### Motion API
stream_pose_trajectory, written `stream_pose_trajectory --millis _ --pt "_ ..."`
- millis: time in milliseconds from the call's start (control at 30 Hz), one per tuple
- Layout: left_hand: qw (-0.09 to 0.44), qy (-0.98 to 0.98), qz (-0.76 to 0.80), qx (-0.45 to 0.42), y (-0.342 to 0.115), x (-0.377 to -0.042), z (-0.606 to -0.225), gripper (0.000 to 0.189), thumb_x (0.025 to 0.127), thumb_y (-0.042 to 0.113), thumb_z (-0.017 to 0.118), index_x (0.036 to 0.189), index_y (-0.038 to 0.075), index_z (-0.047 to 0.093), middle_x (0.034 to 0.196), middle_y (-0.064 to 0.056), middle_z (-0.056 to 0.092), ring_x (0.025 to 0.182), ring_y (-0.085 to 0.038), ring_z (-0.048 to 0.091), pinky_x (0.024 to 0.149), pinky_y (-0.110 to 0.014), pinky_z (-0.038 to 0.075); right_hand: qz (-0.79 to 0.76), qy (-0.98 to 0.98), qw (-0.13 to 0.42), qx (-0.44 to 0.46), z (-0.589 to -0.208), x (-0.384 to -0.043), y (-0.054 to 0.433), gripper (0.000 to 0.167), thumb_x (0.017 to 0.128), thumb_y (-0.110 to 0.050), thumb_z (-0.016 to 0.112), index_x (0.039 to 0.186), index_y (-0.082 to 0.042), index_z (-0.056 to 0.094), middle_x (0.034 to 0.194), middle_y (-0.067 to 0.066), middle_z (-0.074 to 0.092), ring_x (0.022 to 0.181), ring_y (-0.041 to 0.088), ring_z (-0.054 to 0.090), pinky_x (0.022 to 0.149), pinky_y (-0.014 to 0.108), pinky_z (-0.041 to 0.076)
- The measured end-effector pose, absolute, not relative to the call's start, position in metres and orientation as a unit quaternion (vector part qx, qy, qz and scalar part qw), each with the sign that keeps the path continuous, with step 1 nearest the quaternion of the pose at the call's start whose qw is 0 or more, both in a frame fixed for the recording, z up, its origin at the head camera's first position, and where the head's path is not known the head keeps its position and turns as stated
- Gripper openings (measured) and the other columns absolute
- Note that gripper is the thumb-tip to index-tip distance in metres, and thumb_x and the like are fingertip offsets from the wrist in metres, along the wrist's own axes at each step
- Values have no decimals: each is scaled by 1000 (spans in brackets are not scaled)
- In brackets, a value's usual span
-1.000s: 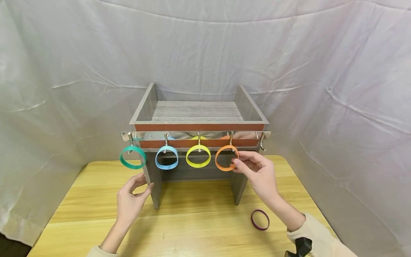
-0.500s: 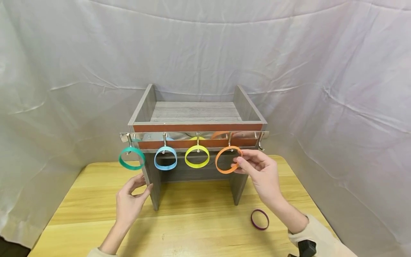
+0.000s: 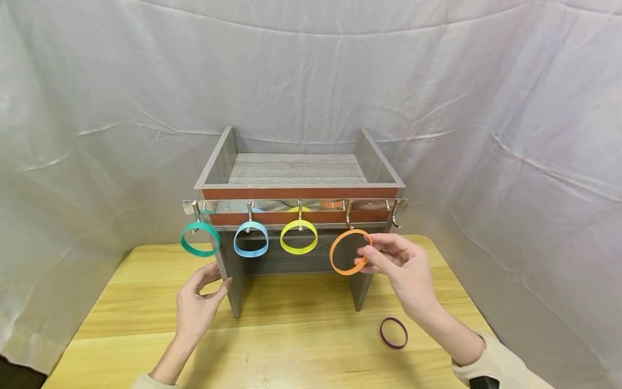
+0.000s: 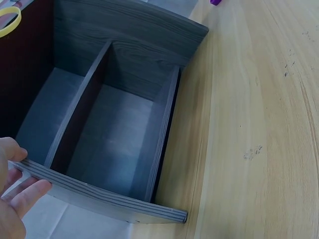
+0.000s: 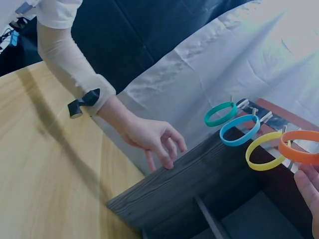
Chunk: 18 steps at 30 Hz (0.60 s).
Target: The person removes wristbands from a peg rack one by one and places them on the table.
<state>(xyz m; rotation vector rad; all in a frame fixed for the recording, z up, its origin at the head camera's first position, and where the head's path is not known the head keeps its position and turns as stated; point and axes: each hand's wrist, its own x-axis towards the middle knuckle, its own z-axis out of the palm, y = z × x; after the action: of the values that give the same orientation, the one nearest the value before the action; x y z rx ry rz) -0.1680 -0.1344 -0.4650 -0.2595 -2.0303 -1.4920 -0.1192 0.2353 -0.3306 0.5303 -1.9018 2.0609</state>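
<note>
My right hand (image 3: 405,273) pinches an orange silicone wristband (image 3: 347,272) between thumb and fingers, just below and in front of the fourth hook (image 3: 349,215). Green (image 3: 199,253), light blue (image 3: 251,254) and yellow (image 3: 298,250) wristbands hang on the first three hooks of the metal rail (image 3: 277,204). At the left, my left hand (image 3: 195,308) grips the front edge of the grey wooden rack's side panel (image 3: 232,286). The left wrist view shows its thumb (image 4: 14,149) and fingers on opposite sides of the panel edge.
A dark purple wristband (image 3: 382,331) lies on the wooden table (image 3: 301,351), right of the rack and near my right forearm. The fifth hook (image 3: 396,216), at the rail's right end, is bare. Grey cloth (image 3: 301,81) surrounds the table at the back and sides.
The orange wristband has come off the fourth hook, moving toward me, slightly down and to the right with my right hand. My left hand has stayed on the panel.
</note>
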Motion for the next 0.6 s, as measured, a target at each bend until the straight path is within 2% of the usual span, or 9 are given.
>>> stream_pose_trajectory --millis 233,433,600 --pt "304 -764 -561 -95 -135 -168 -464 44 81 -15 79 120 4 76 101 -19 78 90 -6 77 63 -10 62 705 -682 113 162 -335 -112 243 27 99 8 65 111 -15 76 95 -3 81 83 9 79 74 33 70" --pt "302 -760 -568 -93 -135 -169 -464 42 83 -14 79 121 3 76 103 -20 78 92 9 72 64 -9 62 702 -691 100 139 -351 -110 253 25 100 5 65 112 -14 75 97 -3 81 85 10 79 76 35 71" --pt "297 -757 -575 -93 -134 -170 -466 41 83 -14 79 120 4 76 102 -19 78 91 13 70 64 -9 62 693 -708 91 101 -369 -106 262 18 100 2 67 114 -6 74 97 -2 82 86 11 79 77 34 71"
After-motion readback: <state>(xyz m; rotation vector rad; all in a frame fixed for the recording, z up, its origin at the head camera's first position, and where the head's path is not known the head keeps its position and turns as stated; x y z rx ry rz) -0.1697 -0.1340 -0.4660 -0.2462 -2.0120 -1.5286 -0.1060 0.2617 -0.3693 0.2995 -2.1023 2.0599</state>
